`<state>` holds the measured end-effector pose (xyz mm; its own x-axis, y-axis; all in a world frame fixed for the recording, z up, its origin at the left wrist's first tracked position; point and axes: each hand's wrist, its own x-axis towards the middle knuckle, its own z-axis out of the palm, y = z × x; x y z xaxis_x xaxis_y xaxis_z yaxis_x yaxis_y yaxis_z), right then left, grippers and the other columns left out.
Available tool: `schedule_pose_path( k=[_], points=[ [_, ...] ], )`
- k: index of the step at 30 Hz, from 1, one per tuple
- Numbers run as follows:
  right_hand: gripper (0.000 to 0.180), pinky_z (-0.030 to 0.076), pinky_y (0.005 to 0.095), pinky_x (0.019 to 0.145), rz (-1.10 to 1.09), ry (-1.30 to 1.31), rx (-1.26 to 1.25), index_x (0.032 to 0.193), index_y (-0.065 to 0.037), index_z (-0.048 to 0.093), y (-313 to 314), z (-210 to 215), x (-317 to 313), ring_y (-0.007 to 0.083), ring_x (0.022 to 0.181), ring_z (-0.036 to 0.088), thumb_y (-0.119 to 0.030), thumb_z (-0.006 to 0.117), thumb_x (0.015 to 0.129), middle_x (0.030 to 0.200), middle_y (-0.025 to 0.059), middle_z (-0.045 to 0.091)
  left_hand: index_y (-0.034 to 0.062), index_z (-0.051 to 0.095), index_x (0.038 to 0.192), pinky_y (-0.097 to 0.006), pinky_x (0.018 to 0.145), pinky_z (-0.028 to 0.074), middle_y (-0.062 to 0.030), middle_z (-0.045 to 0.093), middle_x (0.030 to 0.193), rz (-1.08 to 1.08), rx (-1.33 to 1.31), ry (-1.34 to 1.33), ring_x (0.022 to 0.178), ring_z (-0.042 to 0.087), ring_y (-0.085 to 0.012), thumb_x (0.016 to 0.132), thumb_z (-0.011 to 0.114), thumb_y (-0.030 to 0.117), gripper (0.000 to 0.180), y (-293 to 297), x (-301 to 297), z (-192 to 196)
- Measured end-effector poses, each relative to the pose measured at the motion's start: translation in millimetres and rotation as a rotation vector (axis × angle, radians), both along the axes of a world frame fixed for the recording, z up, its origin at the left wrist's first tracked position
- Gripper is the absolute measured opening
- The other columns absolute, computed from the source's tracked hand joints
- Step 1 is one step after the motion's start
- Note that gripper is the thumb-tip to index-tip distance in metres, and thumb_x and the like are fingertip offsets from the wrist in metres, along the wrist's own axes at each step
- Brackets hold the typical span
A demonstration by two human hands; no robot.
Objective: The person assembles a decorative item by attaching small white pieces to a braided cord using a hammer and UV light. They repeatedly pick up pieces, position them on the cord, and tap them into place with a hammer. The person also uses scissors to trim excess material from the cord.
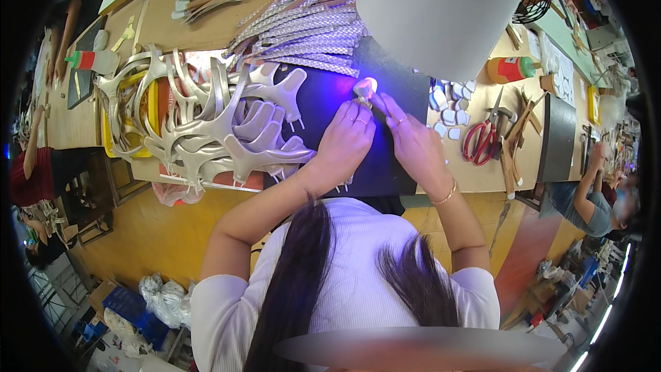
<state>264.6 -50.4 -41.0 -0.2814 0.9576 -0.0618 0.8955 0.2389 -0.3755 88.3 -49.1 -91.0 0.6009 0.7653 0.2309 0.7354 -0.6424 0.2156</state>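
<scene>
Both hands (379, 139) pinch a small pale piece (364, 88) — at fingertips.

My wooden workbench (206, 27) runs across in front of me, its top tan and worn, with a dark mat (385, 165) laid over the middle. A big pale lampshade (441, 7) hangs above the bench, and a violet-blue glow falls on the mat under it. Below the bench edge, the floor (165, 234) is a warm yellow-orange, with a reddish strip (530, 248) to my right. At my lower left, blue crates (138, 306) and clear plastic bags (165, 296) sit on the floor. A second table (571, 62), greenish, stands at far right, where another person in a grey top (592, 210) sits. Strip lights (609, 303) glow at the lower right rim.
</scene>
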Motion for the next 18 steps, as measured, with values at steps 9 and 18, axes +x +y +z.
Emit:
schedule_pose_path(
  k=[9,18],
  points=[
    [0.054,0.053,0.0448,0.053,-0.034,0.057,0.032,0.153,-0.024,0.038,-12,4,10,0.0341,0.061,0.065,-0.019,0.052,0.101,0.083,0.015,0.066,-0.0062,0.063,0.111,-0.046,0.11,0.039,-0.02,0.062,0.115,-0.002,0.001,-0.002,0.12,0.056,-0.0346,0.088,0.063,0.017,0.033,-4,0,2],
    [0.055,0.054,0.0433,0.052,-0.006,0.024,0.022,0.153,-0.023,0.037,-9,-1,10,0.0336,0.059,0.065,-0.019,0.053,0.1,0.082,0.0132,0.065,-0.0069,0.066,0.1,-0.046,0.109,0.04,-0.0225,0.062,0.111,0.006,0.036,-0.058,0.117,0.056,-0.0366,0.081,0.057,0.011,0.028,-4,2,2]
  ],
)
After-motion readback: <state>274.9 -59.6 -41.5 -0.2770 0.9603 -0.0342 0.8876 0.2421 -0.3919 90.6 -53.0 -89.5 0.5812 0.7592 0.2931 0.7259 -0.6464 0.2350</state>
